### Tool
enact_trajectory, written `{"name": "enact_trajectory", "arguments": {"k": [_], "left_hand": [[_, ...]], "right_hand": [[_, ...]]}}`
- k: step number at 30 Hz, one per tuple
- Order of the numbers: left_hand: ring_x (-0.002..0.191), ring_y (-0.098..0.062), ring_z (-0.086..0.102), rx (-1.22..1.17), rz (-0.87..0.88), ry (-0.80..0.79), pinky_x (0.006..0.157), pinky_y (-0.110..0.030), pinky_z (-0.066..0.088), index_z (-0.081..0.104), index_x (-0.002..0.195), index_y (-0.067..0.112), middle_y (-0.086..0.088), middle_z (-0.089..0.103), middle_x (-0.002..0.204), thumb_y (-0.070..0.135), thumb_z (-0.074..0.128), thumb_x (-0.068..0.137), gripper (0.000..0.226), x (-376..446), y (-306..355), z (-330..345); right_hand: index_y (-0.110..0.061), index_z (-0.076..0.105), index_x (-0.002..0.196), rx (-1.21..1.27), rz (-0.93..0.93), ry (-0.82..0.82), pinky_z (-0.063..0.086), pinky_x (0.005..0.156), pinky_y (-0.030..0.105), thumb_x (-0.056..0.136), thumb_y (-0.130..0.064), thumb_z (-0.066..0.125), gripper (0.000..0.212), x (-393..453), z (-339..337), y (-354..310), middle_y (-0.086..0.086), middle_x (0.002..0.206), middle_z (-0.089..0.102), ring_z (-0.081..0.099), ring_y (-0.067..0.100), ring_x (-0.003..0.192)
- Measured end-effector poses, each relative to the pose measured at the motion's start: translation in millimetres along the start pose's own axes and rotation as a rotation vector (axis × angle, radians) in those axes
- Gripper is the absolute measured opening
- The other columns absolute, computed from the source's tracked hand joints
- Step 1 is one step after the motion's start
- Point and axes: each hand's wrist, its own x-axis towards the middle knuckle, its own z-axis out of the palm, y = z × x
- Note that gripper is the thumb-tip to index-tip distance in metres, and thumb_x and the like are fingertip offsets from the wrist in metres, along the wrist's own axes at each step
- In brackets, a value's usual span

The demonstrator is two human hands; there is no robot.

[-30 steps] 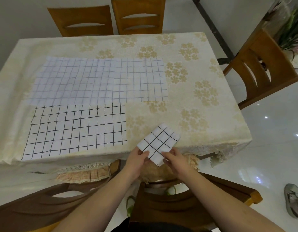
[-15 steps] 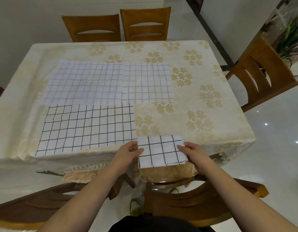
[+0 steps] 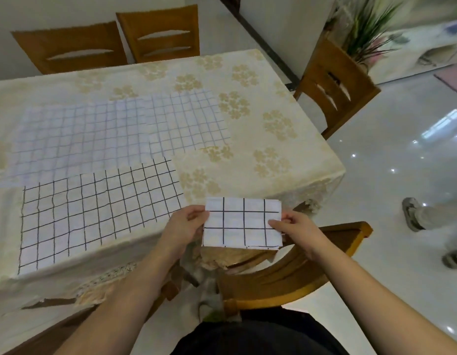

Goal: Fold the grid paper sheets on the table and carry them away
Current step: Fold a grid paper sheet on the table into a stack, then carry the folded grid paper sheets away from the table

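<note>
Over table's near edge: both hands pinch folded grid sheet (image 3: 242, 222) (left hand (image 3: 182, 226), right hand (image 3: 296, 228)).

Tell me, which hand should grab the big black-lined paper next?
Probably the left hand. It pinches the folded sheet right beside the black-grid sheet; the right hand is on the far side.

A folded grid sheet (image 3: 242, 222), white with bold black lines, is held level off the near table edge, pinched at its two short sides. Three unfolded sheets lie flat on the table: a bold black-lined sheet (image 3: 99, 213) nearest the front edge, a large faint-lined sheet (image 3: 78, 139) just behind it, and a smaller faint-lined sheet (image 3: 186, 121) touching that one's right side
</note>
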Motion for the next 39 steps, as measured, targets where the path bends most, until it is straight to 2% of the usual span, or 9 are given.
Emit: {"name": "enact_trajectory", "arguments": {"k": [5, 10, 12, 17, 20, 25, 32, 35, 39], "left_hand": [[0.093, -0.018, 0.068, 0.154, 0.048, -0.136, 0.073, -0.027, 0.054, 0.066, 0.105, 0.023, -0.002, 0.069, 0.104, 0.022, 0.062, 0.094, 0.012, 4, 14, 30], [0.089, -0.020, 0.068, 0.198, 0.039, -0.225, 0.069, -0.036, 0.055, 0.064, 0.103, 0.026, 0.001, 0.069, 0.092, 0.024, 0.060, 0.095, 0.009, 2, 29, 76], [0.094, -0.024, 0.069, 0.206, 0.028, -0.258, 0.078, -0.044, 0.058, 0.063, 0.108, 0.022, -0.004, 0.070, 0.100, 0.024, 0.060, 0.095, 0.014, 0, 33, 97], [0.099, -0.026, 0.068, 0.194, -0.018, -0.397, 0.076, -0.037, 0.058, 0.060, 0.120, 0.012, -0.011, 0.069, 0.111, 0.012, 0.066, 0.089, 0.032, -10, 44, 166], [0.098, -0.027, 0.068, 0.239, -0.024, -0.423, 0.080, -0.038, 0.057, 0.060, 0.121, 0.009, -0.016, 0.069, 0.112, 0.008, 0.067, 0.087, 0.034, -18, 43, 216], [0.089, -0.024, 0.066, 0.265, -0.033, -0.435, 0.065, -0.024, 0.056, 0.061, 0.116, 0.002, -0.020, 0.068, 0.104, 0.005, 0.066, 0.087, 0.029, -34, 36, 300], [0.057, -0.014, 0.059, 0.247, -0.080, -0.431, 0.051, -0.021, 0.050, 0.064, 0.106, 0.000, -0.016, 0.066, 0.087, 0.001, 0.063, 0.089, 0.017, -58, 27, 386], [0.058, -0.016, 0.059, 0.261, -0.078, -0.437, 0.056, -0.028, 0.047, 0.066, 0.094, 0.008, -0.009, 0.068, 0.077, 0.002, 0.063, 0.089, 0.008, -60, 26, 410], [0.060, -0.011, 0.063, 0.257, -0.078, -0.463, 0.053, -0.020, 0.052, 0.063, 0.096, 0.008, -0.008, 0.066, 0.081, 0.001, 0.060, 0.091, 0.009, -58, 32, 437]], "right_hand": [[-0.009, 0.066, 0.103, 0.045, 0.019, 0.112, 0.057, 0.084, 0.048, 0.088, -0.016, 0.069, 0.018, -24, -29, 12, 0.010, 0.093, 0.075, 0.072, 0.030, 0.088], [-0.010, 0.069, 0.102, 0.144, 0.020, 0.223, 0.056, 0.087, 0.048, 0.091, -0.028, 0.063, 0.022, -43, -66, 29, 0.009, 0.096, 0.075, 0.072, 0.027, 0.090], [-0.009, 0.069, 0.100, 0.198, 0.022, 0.266, 0.057, 0.086, 0.046, 0.092, -0.026, 0.063, 0.019, -50, -82, 37, 0.010, 0.094, 0.075, 0.072, 0.027, 0.089], [0.006, 0.062, 0.104, 0.348, 0.025, 0.383, 0.057, 0.079, 0.043, 0.092, -0.014, 0.063, 0.023, -71, -137, 69, 0.023, 0.098, 0.070, 0.068, 0.032, 0.087], [-0.003, 0.064, 0.091, 0.428, 0.021, 0.414, 0.056, 0.064, 0.028, 0.091, -0.010, 0.063, 0.007, -93, -177, 94, 0.012, 0.082, 0.068, 0.064, 0.023, 0.076], [-0.008, 0.065, 0.088, 0.504, 0.008, 0.445, 0.052, 0.058, 0.022, 0.091, -0.010, 0.063, 0.004, -127, -245, 133, 0.001, 0.075, 0.072, 0.067, 0.012, 0.066], [-0.007, 0.065, 0.090, 0.557, 0.000, 0.494, 0.052, 0.058, 0.022, 0.091, -0.010, 0.062, 0.004, -158, -313, 163, 0.004, 0.078, 0.070, 0.065, 0.013, 0.066], [-0.007, 0.064, 0.088, 0.563, -0.002, 0.517, 0.050, 0.056, 0.021, 0.091, -0.009, 0.063, 0.004, -164, -333, 166, 0.005, 0.076, 0.068, 0.063, 0.011, 0.063], [-0.006, 0.065, 0.092, 0.576, 0.001, 0.553, 0.051, 0.062, 0.025, 0.090, -0.012, 0.064, 0.007, -166, -354, 172, 0.007, 0.082, 0.069, 0.065, 0.016, 0.070]]}}
